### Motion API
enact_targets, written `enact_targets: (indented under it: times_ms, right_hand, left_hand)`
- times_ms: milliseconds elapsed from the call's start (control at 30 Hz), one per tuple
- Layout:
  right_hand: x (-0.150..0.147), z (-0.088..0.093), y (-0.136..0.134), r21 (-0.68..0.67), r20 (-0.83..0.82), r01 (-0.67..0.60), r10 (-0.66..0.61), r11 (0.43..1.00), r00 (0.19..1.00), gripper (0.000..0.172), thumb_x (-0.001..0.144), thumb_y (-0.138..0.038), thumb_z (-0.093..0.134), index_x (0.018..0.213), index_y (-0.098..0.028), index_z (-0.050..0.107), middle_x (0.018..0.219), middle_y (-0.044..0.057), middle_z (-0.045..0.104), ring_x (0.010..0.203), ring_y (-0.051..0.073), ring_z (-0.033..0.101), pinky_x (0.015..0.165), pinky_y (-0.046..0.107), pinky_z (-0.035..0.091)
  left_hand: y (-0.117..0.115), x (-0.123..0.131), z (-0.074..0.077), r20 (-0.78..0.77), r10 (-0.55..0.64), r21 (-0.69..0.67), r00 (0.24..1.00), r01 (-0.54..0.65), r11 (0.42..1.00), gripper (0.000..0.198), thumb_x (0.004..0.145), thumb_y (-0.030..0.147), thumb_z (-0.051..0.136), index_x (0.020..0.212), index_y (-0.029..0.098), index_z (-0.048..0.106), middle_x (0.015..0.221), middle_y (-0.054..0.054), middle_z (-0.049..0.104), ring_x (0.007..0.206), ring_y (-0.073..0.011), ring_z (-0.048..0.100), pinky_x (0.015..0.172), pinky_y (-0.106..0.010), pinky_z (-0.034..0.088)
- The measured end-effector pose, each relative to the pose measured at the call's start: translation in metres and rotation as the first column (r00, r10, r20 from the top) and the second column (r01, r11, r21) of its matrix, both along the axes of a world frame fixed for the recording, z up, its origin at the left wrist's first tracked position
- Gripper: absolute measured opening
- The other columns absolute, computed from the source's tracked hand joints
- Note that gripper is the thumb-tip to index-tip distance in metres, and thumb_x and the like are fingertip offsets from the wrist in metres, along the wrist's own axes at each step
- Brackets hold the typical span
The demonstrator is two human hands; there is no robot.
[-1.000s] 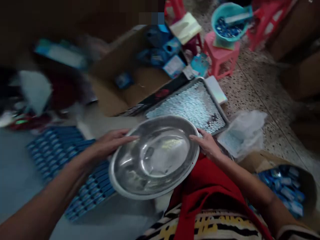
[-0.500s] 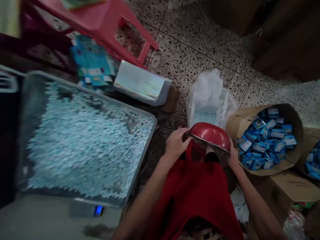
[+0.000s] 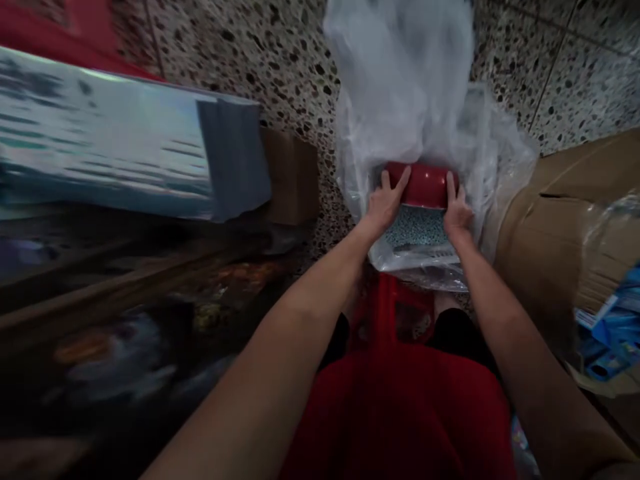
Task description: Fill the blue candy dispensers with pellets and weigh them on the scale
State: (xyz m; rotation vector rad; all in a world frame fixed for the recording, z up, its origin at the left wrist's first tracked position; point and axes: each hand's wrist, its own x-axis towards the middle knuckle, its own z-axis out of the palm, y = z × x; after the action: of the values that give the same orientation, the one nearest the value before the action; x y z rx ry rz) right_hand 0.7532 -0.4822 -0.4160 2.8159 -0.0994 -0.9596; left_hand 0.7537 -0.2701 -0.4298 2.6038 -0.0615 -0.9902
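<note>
Glossy red bowl [image 3: 426, 185] lowered into crinkly plastic bag [image 3: 400, 87] of bluish grains [image 3: 416, 228].

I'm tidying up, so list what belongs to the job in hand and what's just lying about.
In use: red basin, held by left hand and right hand; bluish pellets; plastic bag around them.

Apparently just lying about: silvery box; small brown carton; cardboard container; blue packets.

left arm [image 3: 280, 327]: extended, angled inward; right arm [image 3: 510, 320]: extended, angled inward; left hand [image 3: 386, 205]: gripping, widely spread; right hand [image 3: 457, 213]: gripping, less spread
</note>
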Motion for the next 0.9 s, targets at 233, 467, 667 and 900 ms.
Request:
enact_targets:
  times_ms: [233, 467, 667, 900]
  right_hand:
    - [-0.016, -0.029, -0.010, -0.008, 0.032, 0.000, 0.001, 1.000, 0.999, 0.084, 0.108, -0.017, 0.036, 0.179, -0.044, 0.000, 0.185, 0.013, 0.031, 0.117, 0.036, 0.073, 0.098, 0.058, 0.064]
    - [0.001, 0.001, -0.032, 0.053, -0.167, -0.018, 0.026, 0.998, 0.986, 0.082, 0.111, -0.016, 0.039, 0.181, -0.033, 0.000, 0.155, 0.022, 0.065, 0.118, 0.034, 0.077, 0.103, 0.055, 0.061]
    - [0.005, -0.014, -0.037, 0.030, -0.146, 0.011, -0.007, 0.999, 0.989, 0.072, 0.117, -0.021, 0.028, 0.180, -0.043, 0.000, 0.153, 0.018, 0.067, 0.123, 0.033, 0.076, 0.106, 0.054, 0.058]
    - [-0.004, -0.008, -0.060, 0.169, -0.223, -0.049, 0.087, 0.984, 0.971, 0.089, 0.110, -0.032, 0.062, 0.181, -0.019, 0.010, 0.132, 0.022, 0.074, 0.123, 0.037, 0.075, 0.105, 0.050, 0.056]
  left_hand:
    - [-0.002, -0.024, -0.020, -0.048, 0.104, -0.020, 0.993, -0.105, 0.994, 0.085, 0.105, 0.028, 0.055, 0.179, 0.043, 0.016, 0.186, -0.010, 0.021, 0.130, -0.0388, 0.060, 0.100, -0.052, 0.057]
    - [-0.020, -0.024, -0.005, -0.151, 0.078, -0.051, 0.985, -0.087, 0.995, 0.092, 0.105, 0.034, 0.062, 0.180, 0.039, 0.010, 0.180, -0.014, 0.032, 0.132, -0.0372, 0.060, 0.111, -0.057, 0.053]
    - [-0.021, -0.023, -0.004, -0.135, 0.080, -0.033, 0.988, -0.086, 0.996, 0.085, 0.111, 0.023, 0.051, 0.180, 0.043, 0.005, 0.172, -0.017, 0.042, 0.128, -0.0349, 0.068, 0.112, -0.054, 0.056]
    - [-0.020, -0.037, 0.000, -0.174, 0.059, -0.109, 0.983, -0.078, 0.991, 0.085, 0.110, 0.024, 0.056, 0.181, 0.038, 0.011, 0.146, -0.017, 0.065, 0.130, -0.0344, 0.067, 0.117, -0.057, 0.050]
